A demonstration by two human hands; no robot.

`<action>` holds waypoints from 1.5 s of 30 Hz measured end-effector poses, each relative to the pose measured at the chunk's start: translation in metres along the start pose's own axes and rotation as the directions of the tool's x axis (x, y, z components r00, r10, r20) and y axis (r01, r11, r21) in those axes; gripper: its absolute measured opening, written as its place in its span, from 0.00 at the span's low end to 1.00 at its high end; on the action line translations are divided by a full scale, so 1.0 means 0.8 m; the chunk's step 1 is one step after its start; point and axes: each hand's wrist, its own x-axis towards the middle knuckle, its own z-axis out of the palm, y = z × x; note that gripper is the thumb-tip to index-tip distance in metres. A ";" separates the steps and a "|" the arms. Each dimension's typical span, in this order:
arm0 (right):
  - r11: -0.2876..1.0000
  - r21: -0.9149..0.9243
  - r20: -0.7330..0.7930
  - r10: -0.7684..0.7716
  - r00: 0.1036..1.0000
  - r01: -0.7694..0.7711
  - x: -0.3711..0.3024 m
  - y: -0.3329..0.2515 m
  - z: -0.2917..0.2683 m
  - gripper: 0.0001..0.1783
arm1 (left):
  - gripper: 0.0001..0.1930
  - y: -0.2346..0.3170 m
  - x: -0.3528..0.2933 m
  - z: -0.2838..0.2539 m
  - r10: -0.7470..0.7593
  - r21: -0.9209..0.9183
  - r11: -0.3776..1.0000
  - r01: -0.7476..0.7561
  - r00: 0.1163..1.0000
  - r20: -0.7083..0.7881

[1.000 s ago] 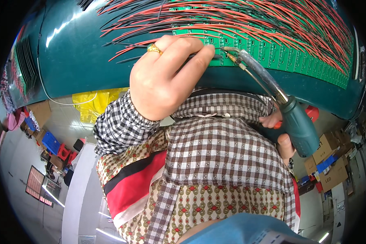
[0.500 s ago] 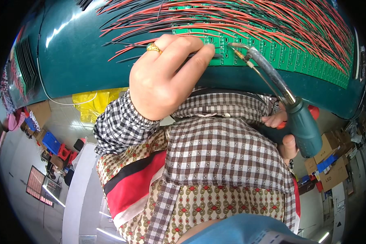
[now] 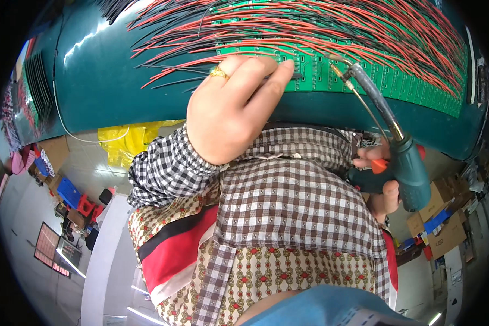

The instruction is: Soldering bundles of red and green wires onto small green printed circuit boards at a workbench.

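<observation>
A long green circuit board (image 3: 364,76) lies on a dark teal bench (image 3: 119,92), with many red and black wires (image 3: 320,27) fanning away from it. My left hand (image 3: 233,108), with a gold ring on one finger, rests at the board's near edge. Its thumb and fingers pinch a thin dark wire end (image 3: 294,71) against the board. My right hand (image 3: 383,182) grips a teal soldering gun (image 3: 410,174) with an orange trigger. The gun's thin metal tip (image 3: 336,61) touches the board just right of my left fingertips.
The bench edge curves across the top of the view. Below it are my checked sleeves and patterned clothing. A yellow plastic bag (image 3: 127,141) and blue and red bins (image 3: 73,195) sit on the floor at left. Cardboard boxes (image 3: 445,217) stand at right.
The soldering gun's tip has slid right along the board, and my right hand moved right with it. My left hand stays at the same spot on the board's edge.
</observation>
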 end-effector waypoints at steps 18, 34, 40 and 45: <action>0.983 -0.179 0.149 -0.011 0.989 0.038 0.002 -0.002 0.002 0.41 | 0.19 -0.006 0.000 -0.005 0.009 -0.072 0.997 -0.008 1.000 0.014; 0.987 -0.150 0.113 -0.048 0.992 0.065 -0.001 0.011 0.001 0.39 | 0.19 -0.007 0.003 -0.008 0.011 -0.071 0.997 -0.010 1.000 0.018; 0.976 -0.218 0.157 0.044 0.987 -0.009 0.003 -0.002 0.004 0.40 | 0.19 -0.005 0.003 -0.007 0.005 -0.069 0.998 -0.003 1.000 0.026; 0.985 -0.166 0.123 -0.032 0.992 0.052 0.003 -0.002 0.007 0.42 | 0.19 -0.005 0.004 -0.004 0.009 -0.077 0.997 -0.007 1.000 0.029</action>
